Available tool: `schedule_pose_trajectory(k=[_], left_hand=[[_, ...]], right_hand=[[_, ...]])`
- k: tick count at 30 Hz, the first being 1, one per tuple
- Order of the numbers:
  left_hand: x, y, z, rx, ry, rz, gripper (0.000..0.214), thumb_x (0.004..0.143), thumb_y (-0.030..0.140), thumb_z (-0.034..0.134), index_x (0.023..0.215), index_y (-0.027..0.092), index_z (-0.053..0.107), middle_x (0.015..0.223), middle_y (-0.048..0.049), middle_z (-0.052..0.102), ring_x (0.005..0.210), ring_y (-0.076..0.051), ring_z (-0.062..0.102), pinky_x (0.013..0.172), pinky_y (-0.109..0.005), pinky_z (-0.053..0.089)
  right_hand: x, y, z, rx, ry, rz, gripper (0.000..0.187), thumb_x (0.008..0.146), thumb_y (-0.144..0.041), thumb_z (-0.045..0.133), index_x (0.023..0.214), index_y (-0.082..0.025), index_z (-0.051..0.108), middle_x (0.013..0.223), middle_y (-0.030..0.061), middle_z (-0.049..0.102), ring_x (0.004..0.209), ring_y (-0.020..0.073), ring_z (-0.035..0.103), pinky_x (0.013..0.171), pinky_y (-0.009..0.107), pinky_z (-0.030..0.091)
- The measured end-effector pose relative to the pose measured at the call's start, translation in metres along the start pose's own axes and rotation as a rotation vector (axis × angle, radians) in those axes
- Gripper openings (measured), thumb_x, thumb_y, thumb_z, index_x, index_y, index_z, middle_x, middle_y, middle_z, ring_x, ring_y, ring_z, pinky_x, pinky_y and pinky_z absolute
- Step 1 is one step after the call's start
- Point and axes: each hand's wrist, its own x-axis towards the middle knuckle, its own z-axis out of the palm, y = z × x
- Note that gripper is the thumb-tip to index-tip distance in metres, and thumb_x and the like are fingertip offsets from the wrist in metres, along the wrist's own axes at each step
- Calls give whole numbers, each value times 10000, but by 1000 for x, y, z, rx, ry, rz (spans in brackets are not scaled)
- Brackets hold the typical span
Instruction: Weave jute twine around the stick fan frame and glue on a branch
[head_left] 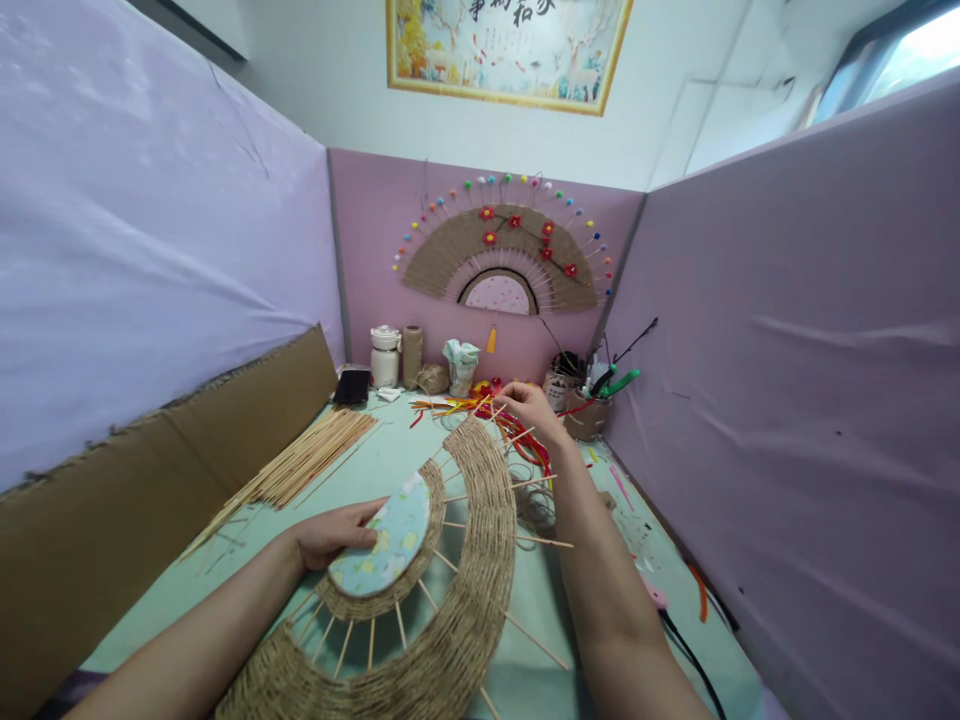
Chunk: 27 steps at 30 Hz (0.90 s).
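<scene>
**Item: woven fan** [480, 520], half-made. It is lying flat on the green desk [540, 600], directly in front of the person and curving from the near edge towards the back. Cord is winding in two bands over thin sticks, whose bare tips are jutting out past the outer band.

**Centre:** a pale patterned half-disc [382, 545] is sitting inside the inner band.

**Handling:** likely light and springy. The sticks look thin and probably snap easily, and the weave may slip along them. The woven band or the disc looks the better place to take hold, not a bare tip.

**Left hand** [330, 535]: the grip is lying open, with the fingers pressing flat on the disc's edge.

**Right hand** [529, 405]: it is reaching to the fan's far end with the fingers bunched. Whether the grip is closing on a stick or on cord, I cannot tell.

**Surroundings:**
- A bundle of sticks [307, 460] is lying to the left.
- A cardboard sheet [150, 500] is leaning on the left wall.
- Red and yellow strips [517, 430] and a loose twine coil [536, 505] are crowding the space under the right wrist.
- A pen pot [589, 410], a white jar [385, 355] and a phone [352, 385] are standing along the back.
- A finished fan [502, 255] is hanging on the back wall.
</scene>
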Motion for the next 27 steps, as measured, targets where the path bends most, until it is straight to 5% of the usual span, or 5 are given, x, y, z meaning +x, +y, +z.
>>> schedule_pose_trajectory(k=[8, 20, 27], left_hand=[[1, -1, 4, -18, -43, -30, 895, 583, 272, 829, 1379, 199, 426, 1021, -95, 704, 831, -215, 680, 634, -224, 524], [0, -1, 5, -12, -19, -51, 851, 560, 283, 841, 1330, 191, 491, 1014, -92, 708, 816, -211, 681, 626, -234, 526], [0, -1, 4, -23, -27, -29, 845, 561, 284, 841, 1326, 196, 493, 1022, -85, 708, 830, -206, 680, 648, -231, 528]], right_hand=[[3, 1, -2, 22, 38, -73, 232, 690, -380, 605, 789, -173, 641, 760, 17, 626, 694, 139, 518, 646, 259, 401], [7, 23, 18, 240, 15, 84, 294, 652, -436, 672, 750, -166, 611, 618, -37, 528, 553, 85, 416, 528, 215, 323], [6, 33, 26, 127, -174, 135, 240, 647, -376, 670, 693, -143, 629, 599, -24, 542, 546, 85, 419, 525, 218, 313]])
